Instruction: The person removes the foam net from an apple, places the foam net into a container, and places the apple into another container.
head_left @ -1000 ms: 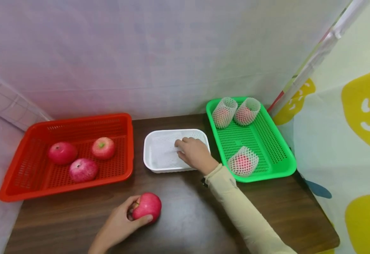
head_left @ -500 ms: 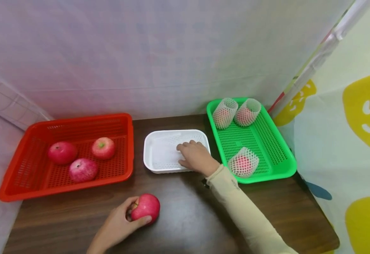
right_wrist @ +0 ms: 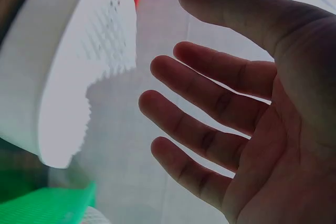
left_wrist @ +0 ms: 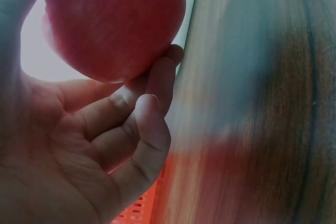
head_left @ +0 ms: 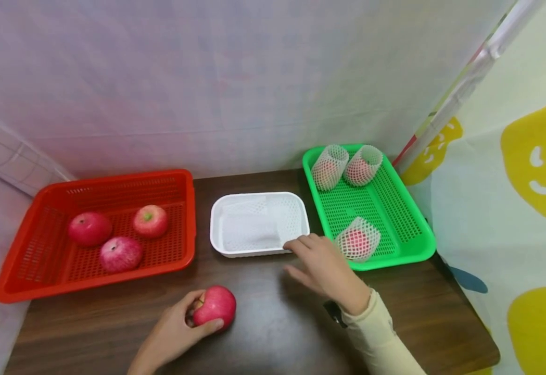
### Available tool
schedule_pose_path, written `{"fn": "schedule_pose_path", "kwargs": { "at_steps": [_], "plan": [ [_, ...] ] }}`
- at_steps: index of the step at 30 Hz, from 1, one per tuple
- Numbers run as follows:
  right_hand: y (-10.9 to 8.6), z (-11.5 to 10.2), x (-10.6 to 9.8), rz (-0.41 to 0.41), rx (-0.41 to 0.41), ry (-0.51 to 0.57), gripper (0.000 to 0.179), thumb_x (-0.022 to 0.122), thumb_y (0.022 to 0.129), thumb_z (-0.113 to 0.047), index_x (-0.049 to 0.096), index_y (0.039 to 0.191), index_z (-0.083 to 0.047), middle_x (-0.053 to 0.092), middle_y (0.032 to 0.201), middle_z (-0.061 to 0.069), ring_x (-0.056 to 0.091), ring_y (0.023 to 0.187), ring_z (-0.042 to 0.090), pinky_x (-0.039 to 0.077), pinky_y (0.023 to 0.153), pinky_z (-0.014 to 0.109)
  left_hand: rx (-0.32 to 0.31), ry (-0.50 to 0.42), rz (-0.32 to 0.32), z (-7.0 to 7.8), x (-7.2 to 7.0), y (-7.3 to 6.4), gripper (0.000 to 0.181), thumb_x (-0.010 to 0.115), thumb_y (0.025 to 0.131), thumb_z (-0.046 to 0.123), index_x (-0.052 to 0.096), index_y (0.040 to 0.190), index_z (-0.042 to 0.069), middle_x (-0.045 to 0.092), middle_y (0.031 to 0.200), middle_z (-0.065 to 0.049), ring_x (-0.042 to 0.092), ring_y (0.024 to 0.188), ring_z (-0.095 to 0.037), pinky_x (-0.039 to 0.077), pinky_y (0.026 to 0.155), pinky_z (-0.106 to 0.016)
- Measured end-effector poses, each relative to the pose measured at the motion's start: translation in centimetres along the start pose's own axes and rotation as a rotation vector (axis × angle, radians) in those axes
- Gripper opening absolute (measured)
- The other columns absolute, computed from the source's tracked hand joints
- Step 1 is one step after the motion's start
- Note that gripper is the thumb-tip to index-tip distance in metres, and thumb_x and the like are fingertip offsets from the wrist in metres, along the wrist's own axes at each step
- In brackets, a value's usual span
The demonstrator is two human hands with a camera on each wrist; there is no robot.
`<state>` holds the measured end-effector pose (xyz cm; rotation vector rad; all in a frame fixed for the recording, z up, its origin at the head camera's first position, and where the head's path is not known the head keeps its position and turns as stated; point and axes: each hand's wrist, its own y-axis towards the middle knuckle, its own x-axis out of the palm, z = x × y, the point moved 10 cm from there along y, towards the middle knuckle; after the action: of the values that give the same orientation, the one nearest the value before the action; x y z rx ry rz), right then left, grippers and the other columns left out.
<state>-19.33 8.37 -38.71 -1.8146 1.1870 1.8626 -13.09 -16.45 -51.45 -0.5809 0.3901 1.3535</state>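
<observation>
In the head view my left hand [head_left: 174,330] grips a red apple [head_left: 215,307] close over the front of the table, thumb on its near side. The left wrist view shows the same apple [left_wrist: 115,19] between thumb and fingers. My right hand [head_left: 324,265] is at the near right corner of a small white basket [head_left: 259,253], fingers spread and holding nothing. The right wrist view has this hand [right_wrist: 226,114] with its fingers extended and apart, the white basket [right_wrist: 31,72] beyond the fingertips. Inside the basket lies a flat whitish sheet-like piece [head_left: 249,229].
A red basket [head_left: 189,208] on the left holds three bare apples, one being a striped apple [head_left: 121,254]. On the right, a green basket [head_left: 406,255] contains three apples in white foam nets, such as the netted apple [head_left: 359,240]. Behind the table hangs a pale cloth [head_left: 183,94].
My right hand has come out of the white basket, back toward me and to the right, with nothing in it. The left hand keeps its grip on the apple, nearly still.
</observation>
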Motion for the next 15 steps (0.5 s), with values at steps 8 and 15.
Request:
{"fn": "schedule_pose_path", "kwargs": {
  "at_steps": [8,15],
  "plan": [
    [-1.9,-0.4,1.2,-0.035,0.038,0.045,0.042,0.084,0.08,-0.034,0.067,0.111,-0.012,0.068,0.099,0.001,0.063,0.09,0.022,0.05,0.074,0.039,-0.007,0.001,0.004,0.4,-0.6,0.1,0.063,0.086,0.075,0.05,0.063,0.125,0.018,0.064,0.099,0.005,0.058,0.083,-0.011,0.049,0.072,-0.029],
    [-1.9,-0.7,2.2,-0.087,0.008,0.107,0.038,0.082,0.083,-0.033,0.067,0.112,-0.013,0.067,0.106,0.0,0.062,0.097,0.021,0.051,0.08,0.04,-0.058,0.154,0.052,1.8,-6.1,0.5,0.081,0.079,0.077,0.061,0.054,0.137,0.013,0.065,0.109,-0.01,0.059,0.087,-0.023,0.049,0.072,-0.037]
  ]
}}
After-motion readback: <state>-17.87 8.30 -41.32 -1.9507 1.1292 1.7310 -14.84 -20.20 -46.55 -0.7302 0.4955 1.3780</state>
